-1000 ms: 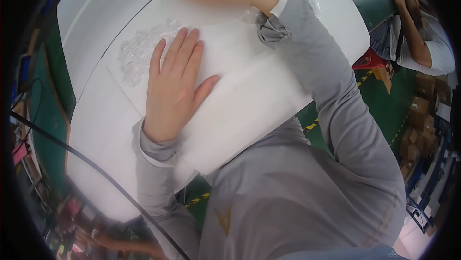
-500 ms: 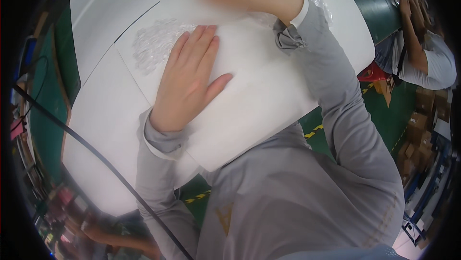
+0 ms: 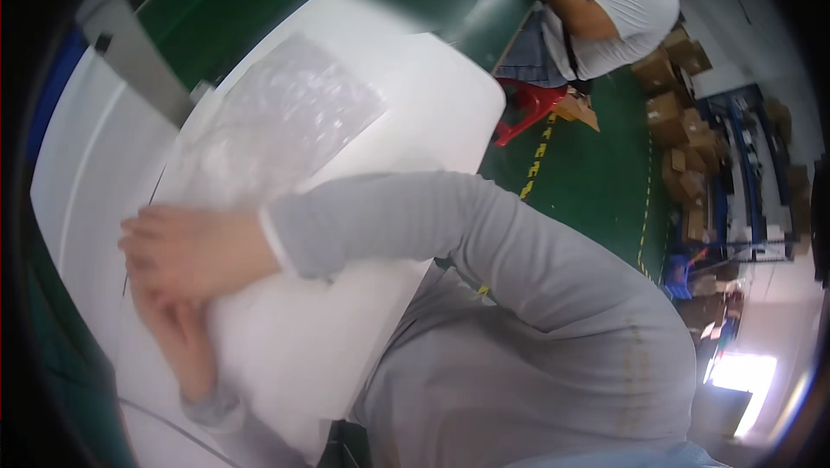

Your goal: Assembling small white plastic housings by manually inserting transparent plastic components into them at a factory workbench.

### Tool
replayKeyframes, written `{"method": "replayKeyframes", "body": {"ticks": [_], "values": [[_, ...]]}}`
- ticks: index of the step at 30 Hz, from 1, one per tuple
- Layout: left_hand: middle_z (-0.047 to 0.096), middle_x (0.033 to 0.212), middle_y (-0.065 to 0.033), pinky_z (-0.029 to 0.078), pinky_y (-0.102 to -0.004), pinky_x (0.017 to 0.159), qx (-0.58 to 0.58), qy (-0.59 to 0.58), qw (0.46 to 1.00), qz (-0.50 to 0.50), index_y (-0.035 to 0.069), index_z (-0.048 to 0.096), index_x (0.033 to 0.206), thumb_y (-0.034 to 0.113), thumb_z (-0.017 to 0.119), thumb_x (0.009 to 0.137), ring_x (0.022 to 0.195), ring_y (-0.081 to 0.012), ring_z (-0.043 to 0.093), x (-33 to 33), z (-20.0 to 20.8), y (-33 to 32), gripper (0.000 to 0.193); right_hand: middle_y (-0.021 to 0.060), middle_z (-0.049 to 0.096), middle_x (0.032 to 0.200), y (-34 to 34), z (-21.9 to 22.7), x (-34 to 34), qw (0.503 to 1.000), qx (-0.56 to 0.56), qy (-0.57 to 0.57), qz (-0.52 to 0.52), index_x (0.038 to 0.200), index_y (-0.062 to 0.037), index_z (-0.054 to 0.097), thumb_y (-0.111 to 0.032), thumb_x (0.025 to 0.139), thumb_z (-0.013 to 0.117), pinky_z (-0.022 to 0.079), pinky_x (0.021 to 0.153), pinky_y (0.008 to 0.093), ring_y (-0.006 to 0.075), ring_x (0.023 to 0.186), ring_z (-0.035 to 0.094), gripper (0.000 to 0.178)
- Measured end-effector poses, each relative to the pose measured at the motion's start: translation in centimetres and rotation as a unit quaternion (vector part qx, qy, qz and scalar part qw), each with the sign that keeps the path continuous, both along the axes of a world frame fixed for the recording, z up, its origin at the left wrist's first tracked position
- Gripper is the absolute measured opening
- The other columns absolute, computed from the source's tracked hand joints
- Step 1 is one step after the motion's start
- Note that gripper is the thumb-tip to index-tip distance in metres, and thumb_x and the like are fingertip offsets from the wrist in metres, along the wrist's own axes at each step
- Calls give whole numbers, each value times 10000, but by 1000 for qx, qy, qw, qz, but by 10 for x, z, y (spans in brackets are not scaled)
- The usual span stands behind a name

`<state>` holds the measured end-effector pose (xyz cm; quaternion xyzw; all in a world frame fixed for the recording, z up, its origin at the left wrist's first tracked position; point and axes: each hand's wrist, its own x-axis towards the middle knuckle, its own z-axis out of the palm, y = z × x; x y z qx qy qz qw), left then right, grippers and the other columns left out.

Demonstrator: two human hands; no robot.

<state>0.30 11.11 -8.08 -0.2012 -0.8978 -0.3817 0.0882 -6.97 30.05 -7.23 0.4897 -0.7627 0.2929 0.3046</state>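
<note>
Both my hands meet at the left of a white board-like work surface (image 3: 406, 135). My right hand (image 3: 212, 252) lies across my left hand (image 3: 177, 343); its fingers look outstretched and apart, though motion smears them. Most of the left hand's fingers are hidden beneath it, and I cannot tell how they are bent. Just beyond the hands, clear crinkled plastic (image 3: 298, 109), like a flat bag or film, is spread over the white surface. Its near part is blurred. I see nothing held in the right hand.
A dark green table (image 3: 484, 14) adjoins the far end. Past it a person in a white shirt (image 3: 627, 23) works near a red stool (image 3: 529, 109). Cardboard boxes (image 3: 683, 157) and a blue rack (image 3: 743, 165) stand at the right. A grey upright plate (image 3: 138, 44) rises at the far left.
The view has swung to the right. My right hand has come from the far side of the surface onto my left hand, which lay flat beside the clear plastic.
</note>
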Motion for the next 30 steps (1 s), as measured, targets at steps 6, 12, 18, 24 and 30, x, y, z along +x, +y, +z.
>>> {"method": "replayKeyframes", "body": {"ticks": [6, 12, 18, 24, 30], "values": [[300, 1635, -270, 218, -469, 1232, -39, 4, 999, 5, -65, 267, 1583, 493, 338, 1110, 1521, -412, 286, -3, -6, 0, 735, 254, 561, 1336, 8, -15, 2, 993, 37, -115, -7, 1304, 17, 603, -549, 862, 696, 357, 1109, 467, 402, 1320, 475, 724], [293, 1637, -277, 218, -475, 1233, -82, 31, 996, 9, -71, 271, 1580, 497, 359, 1105, 1519, -414, 290, -1, -5, 6, 746, 254, 562, 1352, 11, -23, 0, 994, 37, -100, 0, 1363, 20, 571, -505, 844, 723, 349, 1116, 449, 393, 1330, 475, 754], [293, 1645, -249, 225, -446, 1238, -15, -31, 999, 30, -61, 271, 1584, 351, 439, 1110, 1526, -375, 291, 2, -5, 11, 650, 219, 566, 1363, 9, -22, -2, 989, 15, -146, 24, 1352, -1, 589, -318, 843, 735, 347, 1129, 461, 368, 1325, 484, 618], [313, 1638, -226, 245, -425, 1232, 61, -58, 995, 44, -38, 274, 1590, 281, 411, 1119, 1511, -351, 320, 10, -8, 17, 585, 228, 556, 1384, 7, -27, -8, 983, -57, -169, 51, 1325, -45, 615, -263, 865, 733, 367, 1137, 495, 404, 1330, 484, 523], [389, 1600, -220, 282, -416, 1216, 144, -88, 981, 93, -55, 327, 1560, 296, 368, 1132, 1486, -332, 374, 6, -9, 19, 556, 251, 556, 1354, 11, -23, 0, 980, -42, -186, 50, 1275, -37, 640, -288, 876, 729, 379, 1128, 494, 424, 1317, 493, 480]]}}
